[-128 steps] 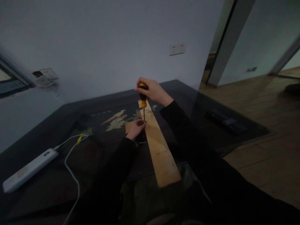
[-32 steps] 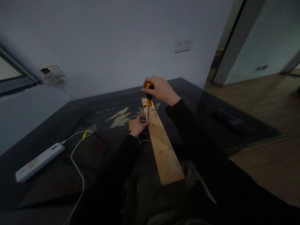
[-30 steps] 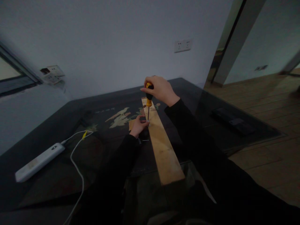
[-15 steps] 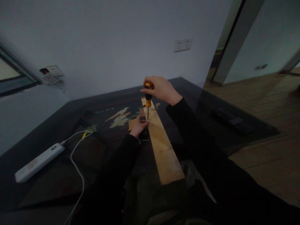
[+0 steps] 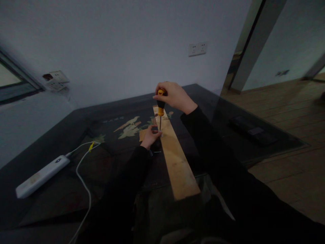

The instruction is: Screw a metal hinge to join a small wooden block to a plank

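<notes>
Right hand (image 5: 175,96) grips yellow-and-black screwdriver (image 5: 160,103), upright over long pale wooden board (image 5: 177,162) on black table (image 5: 215,142). Left hand (image 5: 150,137) at its tip; can't tell if gripping. Board looks stiff, fairly light; best held by long edges. Handle probably non-slip.

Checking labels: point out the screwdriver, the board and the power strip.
Screwdriver (image 5: 160,103): head view, on its handle.
Board (image 5: 179,167): head view, on its near half.
Power strip (image 5: 42,178): head view, on its white top.
</notes>
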The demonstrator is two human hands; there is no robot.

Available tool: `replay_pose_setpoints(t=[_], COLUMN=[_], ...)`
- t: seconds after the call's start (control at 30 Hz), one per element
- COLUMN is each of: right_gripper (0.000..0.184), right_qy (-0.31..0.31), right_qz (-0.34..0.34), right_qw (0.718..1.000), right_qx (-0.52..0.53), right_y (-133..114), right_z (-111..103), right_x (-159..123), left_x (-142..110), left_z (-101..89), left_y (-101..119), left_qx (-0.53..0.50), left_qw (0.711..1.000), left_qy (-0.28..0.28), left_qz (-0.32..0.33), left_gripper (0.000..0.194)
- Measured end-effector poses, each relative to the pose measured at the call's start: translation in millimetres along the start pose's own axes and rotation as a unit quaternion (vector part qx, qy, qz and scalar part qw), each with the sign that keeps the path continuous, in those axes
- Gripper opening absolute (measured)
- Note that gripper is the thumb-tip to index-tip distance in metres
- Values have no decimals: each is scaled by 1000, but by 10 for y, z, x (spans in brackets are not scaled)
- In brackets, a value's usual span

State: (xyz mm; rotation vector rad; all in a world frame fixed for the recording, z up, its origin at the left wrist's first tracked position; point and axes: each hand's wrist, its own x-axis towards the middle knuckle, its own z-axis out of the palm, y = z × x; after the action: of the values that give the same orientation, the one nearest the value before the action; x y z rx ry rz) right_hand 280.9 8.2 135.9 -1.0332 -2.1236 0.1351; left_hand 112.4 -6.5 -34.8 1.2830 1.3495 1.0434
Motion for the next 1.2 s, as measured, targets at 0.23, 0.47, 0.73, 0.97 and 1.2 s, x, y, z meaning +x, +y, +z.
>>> replay_pose_setpoints(t=[0.23, 0.47, 0.73, 0.97, 1.2], right_gripper=[27, 18, 28, 32, 31], right_qy=[22, -61, 6, -81, 15], right_qz=[5, -28, 22, -18, 41], right_qw=[1000, 995, 1000, 994, 995], right_qx=[-3, 69, -11, 75, -85], right_y=[28, 69, 30, 0, -87], right_z=[28, -100, -4, -105, 29], right_x=[-1, -4, 5, -17, -28], left_x=[-7, -28, -14, -13, -35], left_z=[8, 10, 13, 1, 15], left_y=[9, 37, 21, 16, 47], left_qx=[-1, -20, -27, -36, -29], left_qw=[1000, 1000, 1000, 999, 1000], left_qy=[-8, -6, -8, -10, -6], left_qz=[1, -9, -8, -5, -4], left_gripper=[41, 41, 41, 41, 39])
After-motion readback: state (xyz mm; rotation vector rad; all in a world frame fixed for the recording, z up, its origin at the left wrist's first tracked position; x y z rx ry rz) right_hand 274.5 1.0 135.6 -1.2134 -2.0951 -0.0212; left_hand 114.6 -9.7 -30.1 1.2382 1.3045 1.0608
